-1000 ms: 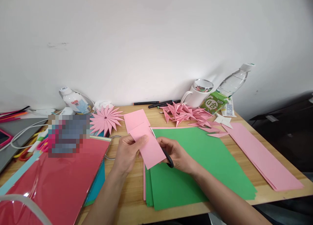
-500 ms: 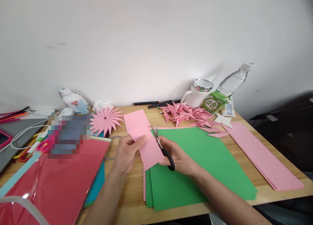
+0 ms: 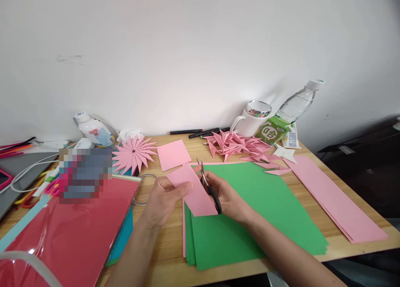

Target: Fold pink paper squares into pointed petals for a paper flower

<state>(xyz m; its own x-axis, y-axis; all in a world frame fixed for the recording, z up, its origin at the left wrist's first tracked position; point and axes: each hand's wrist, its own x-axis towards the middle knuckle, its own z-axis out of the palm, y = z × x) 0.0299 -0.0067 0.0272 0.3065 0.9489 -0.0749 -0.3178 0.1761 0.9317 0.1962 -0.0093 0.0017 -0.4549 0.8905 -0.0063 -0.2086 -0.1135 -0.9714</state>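
Observation:
My left hand (image 3: 167, 197) pinches a strip of pink paper (image 3: 196, 199) between thumb and fingers, tilted above the left edge of the green paper stack (image 3: 250, 220). In my right hand (image 3: 226, 195) is a pair of black-handled scissors (image 3: 213, 197), its metal blades pointing up and away along the strip's right edge. Part of the strip and some right-hand fingers overlap, so I cannot tell whether the blades touch the paper. A pink paper square (image 3: 174, 154) lies flat on the table just beyond my left hand.
A pink folded-paper wheel (image 3: 134, 151) lies left of the square. Pink folded pieces (image 3: 234, 145) are heaped before a white mug (image 3: 251, 118), near a green box (image 3: 273, 128) and a water bottle (image 3: 296, 106). Long pink strips (image 3: 337, 199) lie right; a red packet (image 3: 68, 224) lies left.
The pink strip has tilted and shifted slightly right and nearer the scissors, uncovering the pink square behind it. The scissors have turned a little more upright. Both hands keep their hold.

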